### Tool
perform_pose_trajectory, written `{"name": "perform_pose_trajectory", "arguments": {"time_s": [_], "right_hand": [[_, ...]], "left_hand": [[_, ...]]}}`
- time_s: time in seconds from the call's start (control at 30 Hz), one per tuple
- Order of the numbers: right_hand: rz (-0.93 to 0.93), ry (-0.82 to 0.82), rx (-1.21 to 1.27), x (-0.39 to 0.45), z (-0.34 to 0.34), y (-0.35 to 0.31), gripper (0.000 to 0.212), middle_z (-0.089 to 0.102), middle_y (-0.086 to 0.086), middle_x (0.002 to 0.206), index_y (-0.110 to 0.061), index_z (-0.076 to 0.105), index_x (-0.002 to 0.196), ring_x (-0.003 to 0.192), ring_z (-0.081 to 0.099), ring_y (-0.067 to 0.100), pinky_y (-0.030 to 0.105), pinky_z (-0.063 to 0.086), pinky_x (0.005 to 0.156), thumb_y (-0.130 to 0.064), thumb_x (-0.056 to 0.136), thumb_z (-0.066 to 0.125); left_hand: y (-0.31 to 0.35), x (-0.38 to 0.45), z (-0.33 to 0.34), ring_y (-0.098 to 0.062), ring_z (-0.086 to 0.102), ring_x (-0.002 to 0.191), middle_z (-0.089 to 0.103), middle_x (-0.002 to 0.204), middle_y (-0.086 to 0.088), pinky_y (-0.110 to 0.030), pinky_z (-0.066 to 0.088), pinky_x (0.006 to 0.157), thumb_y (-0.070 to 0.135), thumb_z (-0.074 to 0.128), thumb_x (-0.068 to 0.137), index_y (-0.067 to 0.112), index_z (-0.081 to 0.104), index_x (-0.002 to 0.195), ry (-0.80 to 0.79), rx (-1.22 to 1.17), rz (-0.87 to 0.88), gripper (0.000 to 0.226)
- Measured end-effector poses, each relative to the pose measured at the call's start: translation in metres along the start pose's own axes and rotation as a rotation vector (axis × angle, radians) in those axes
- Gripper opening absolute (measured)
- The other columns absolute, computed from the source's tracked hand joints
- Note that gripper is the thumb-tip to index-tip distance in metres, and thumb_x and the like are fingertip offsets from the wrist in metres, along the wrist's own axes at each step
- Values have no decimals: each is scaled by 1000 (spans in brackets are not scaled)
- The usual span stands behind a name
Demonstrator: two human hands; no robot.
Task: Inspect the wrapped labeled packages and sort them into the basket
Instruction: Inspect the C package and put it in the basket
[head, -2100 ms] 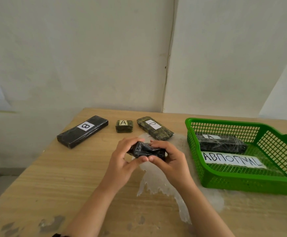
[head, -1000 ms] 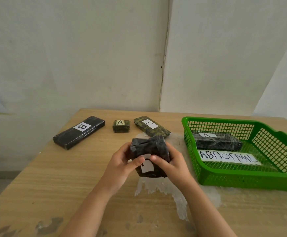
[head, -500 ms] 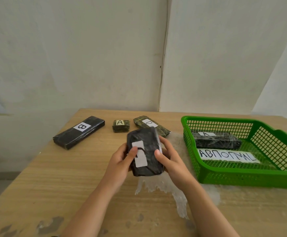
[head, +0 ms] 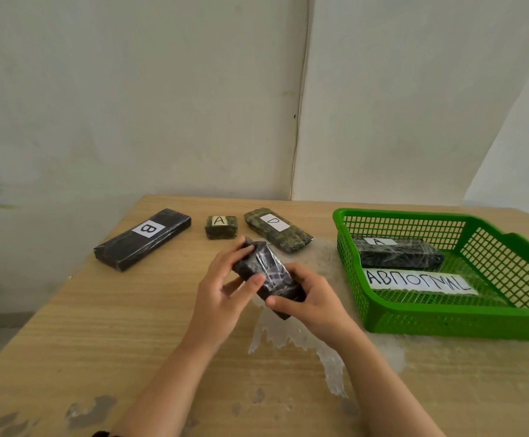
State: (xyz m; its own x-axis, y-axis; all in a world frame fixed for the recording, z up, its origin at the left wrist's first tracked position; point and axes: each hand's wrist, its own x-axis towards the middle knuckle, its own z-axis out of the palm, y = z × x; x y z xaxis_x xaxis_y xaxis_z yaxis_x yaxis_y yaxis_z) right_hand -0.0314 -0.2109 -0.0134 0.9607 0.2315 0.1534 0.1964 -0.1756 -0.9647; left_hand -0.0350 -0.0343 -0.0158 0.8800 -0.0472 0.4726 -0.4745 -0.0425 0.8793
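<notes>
**Wrapped package held in both hands above the table**

Wrapped package (head: 268,275), dark and glossy under clear film, sits tilted between both hands over the middle of the wooden table (head: 99,326), its label out of sight. The left hand (head: 222,291) clamps its far end and side, thumb pressed across the top face. The right hand (head: 312,302) grips the near end, thumb laid along the lower edge.

At 3 o'clock from the hands stands the green mesh basket (head: 446,320), holding one dark package marked A (head: 397,255) and a paper strip lettered "ABNORMAL" (head: 417,283).

Along the far edge lie three more: a long black package marked B (head: 143,239) at 10 o'clock, a small square package marked A (head: 221,227) at 12 o'clock, and a mottled package marked D (head: 277,233) at 1 o'clock, all apart from each other. Crumpled clear film (head: 294,335) lies on the table beneath the hands.
</notes>
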Motion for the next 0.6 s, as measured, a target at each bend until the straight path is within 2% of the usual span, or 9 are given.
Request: {"name": "perform_pose_trajectory", "arguments": {"time_s": [0.07, 0.1, 0.17, 0.23, 0.33, 0.43, 0.53, 0.6], "right_hand": [[13, 89, 43, 1, 2, -1, 61, 50, -10, 136, -28, 59, 120, 113, 57, 6, 32, 57, 85, -39, 65, 82], [32, 127, 83, 1, 1, -3, 63, 49, -10, 136, -29, 59, 120, 112, 55, 2, 28, 56, 83, -45, 63, 79], [95, 114, 181, 0, 1, -4, 59, 60, -1, 124, -28, 59, 117, 100, 65, 8, 26, 57, 74, -48, 65, 76], [118, 95, 211, 0, 3, -4, 46, 69, 5, 111, -25, 62, 112, 94, 70, 19, 31, 59, 76, -41, 71, 76], [94, 169, 140, 1, 7, -3, 31, 72, 6, 100, -22, 64, 103, 90, 71, 22, 42, 60, 79, -28, 76, 78], [73, 224, 23, 2, 5, -3, 28, 73, 3, 93, -22, 66, 98, 85, 71, 19, 43, 60, 77, -31, 75, 79], [70, 182, -9, 0, 5, -5, 43, 71, -2, 98, -25, 64, 104, 87, 70, 14, 37, 60, 76, -43, 68, 79], [82, 125, 79, -1, 7, -4, 60, 65, -6, 112, -33, 57, 114, 100, 67, 13, 37, 59, 83, -59, 62, 75]], "left_hand": [[-1, 3, 0, -3, 57, 114, 61, 120, 17, -25, 54, 88, 34, 70, 82, 31, 60, 118, 67, 61, 32, 38], [-3, 3, -1, -7, 60, 112, 63, 115, 13, -30, 54, 89, 35, 69, 83, 32, 62, 116, 92, 52, 25, 34], [-3, 3, -2, -17, 63, 110, 65, 114, 3, -42, 54, 89, 38, 66, 83, 32, 64, 113, 104, -23, -37, 32], [-4, 3, -2, -23, 63, 109, 65, 114, -4, -47, 54, 88, 33, 67, 84, 28, 65, 112, 110, -76, -93, 29], [-6, 5, 1, -25, 65, 106, 67, 111, -10, -42, 57, 84, 27, 69, 79, 22, 66, 109, 135, -156, -203, 30], [-8, 6, 2, -25, 67, 103, 71, 105, -9, -42, 56, 83, 33, 78, 72, 19, 68, 102, 178, -169, -255, 35], [-5, 7, 3, -19, 70, 95, 72, 99, -7, -32, 59, 72, 22, 72, 81, 15, 67, 98, 227, -155, -249, 19], [-3, 9, 2, -18, 70, 93, 71, 99, -7, -29, 60, 71, 13, 62, 87, 9, 64, 98, 267, -249, -270, 12]]}}
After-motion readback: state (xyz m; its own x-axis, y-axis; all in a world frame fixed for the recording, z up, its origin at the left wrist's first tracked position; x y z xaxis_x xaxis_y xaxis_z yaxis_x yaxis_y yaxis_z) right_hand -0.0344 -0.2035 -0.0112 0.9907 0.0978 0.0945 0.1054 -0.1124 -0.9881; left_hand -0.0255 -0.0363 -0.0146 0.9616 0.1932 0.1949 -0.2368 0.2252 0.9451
